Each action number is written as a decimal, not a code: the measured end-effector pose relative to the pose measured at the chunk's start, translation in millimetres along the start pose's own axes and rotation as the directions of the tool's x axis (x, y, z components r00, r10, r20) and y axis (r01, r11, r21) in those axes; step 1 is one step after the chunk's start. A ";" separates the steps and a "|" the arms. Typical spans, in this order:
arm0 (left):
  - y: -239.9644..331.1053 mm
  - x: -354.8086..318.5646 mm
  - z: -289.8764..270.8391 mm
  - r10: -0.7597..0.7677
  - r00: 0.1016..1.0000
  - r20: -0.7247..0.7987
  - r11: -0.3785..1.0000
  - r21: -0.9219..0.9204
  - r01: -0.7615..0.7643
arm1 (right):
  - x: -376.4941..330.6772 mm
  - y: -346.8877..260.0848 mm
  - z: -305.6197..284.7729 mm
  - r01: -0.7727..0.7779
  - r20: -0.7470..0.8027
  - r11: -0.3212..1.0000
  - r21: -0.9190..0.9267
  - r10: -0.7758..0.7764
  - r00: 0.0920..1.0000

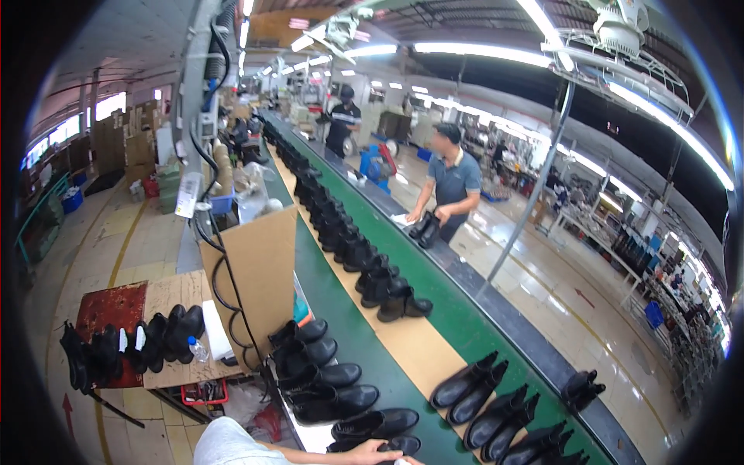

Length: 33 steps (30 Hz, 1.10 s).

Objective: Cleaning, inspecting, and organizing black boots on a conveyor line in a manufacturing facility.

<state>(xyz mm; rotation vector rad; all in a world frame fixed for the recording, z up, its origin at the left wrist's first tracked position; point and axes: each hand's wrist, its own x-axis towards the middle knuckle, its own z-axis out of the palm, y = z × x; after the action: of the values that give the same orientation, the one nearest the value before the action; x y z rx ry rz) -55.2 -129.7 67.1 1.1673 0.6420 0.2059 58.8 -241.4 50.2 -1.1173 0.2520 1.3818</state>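
Reaching from grey sleeve point(232, 443) at bottom edge, with hands point(368, 452) close together at a black boot point(404, 445); cannot tell whether clamped. Facing boot rows point(384, 288) along green counter point(457, 325), mid-frame.

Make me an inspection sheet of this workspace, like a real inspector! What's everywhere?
Surface: long green work line with a flat tan strip.
Job's things: shiny black ankle boots in rows.
Clutter: clear plastic bottle with a blue cap on a side table; red plastic basket below.
Grippers: bare left hand, fingers at a black boot; right hand can't be made out clearly.
Cables: coiled black cable by a tan cardboard panel.
Surroundings: person in grey-blue shirt across the line; white tube lights overhead.
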 end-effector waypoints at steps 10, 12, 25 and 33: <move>2.7 8.1 0.0 -0.031 0.994 0.106 0.999 -0.014 0.032 | -11.7 -9.0 -21.0 0.555 0.382 0.598 -0.578 -0.403 0.832; 11.2 -4.2 12.2 -0.040 0.997 0.068 0.997 -0.061 0.045 | -6.3 -3.5 -29.9 0.667 0.446 0.450 -0.593 -0.506 0.738; -19.9 -34.3 39.7 0.073 0.997 -0.022 0.995 0.077 -0.071 | -30.2 15.2 -59.9 0.741 0.591 0.495 -0.454 -0.454 0.666; -17.6 -47.4 43.4 0.153 0.987 -0.046 0.976 0.162 -0.144 | -51.9 12.3 -41.7 0.715 0.502 0.296 -0.634 -0.545 0.671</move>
<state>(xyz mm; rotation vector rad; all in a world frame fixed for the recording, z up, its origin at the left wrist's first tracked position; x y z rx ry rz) -71.7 -193.2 78.7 1.3679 0.6309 0.3210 54.0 -308.1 60.9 -1.5544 -1.0275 0.7888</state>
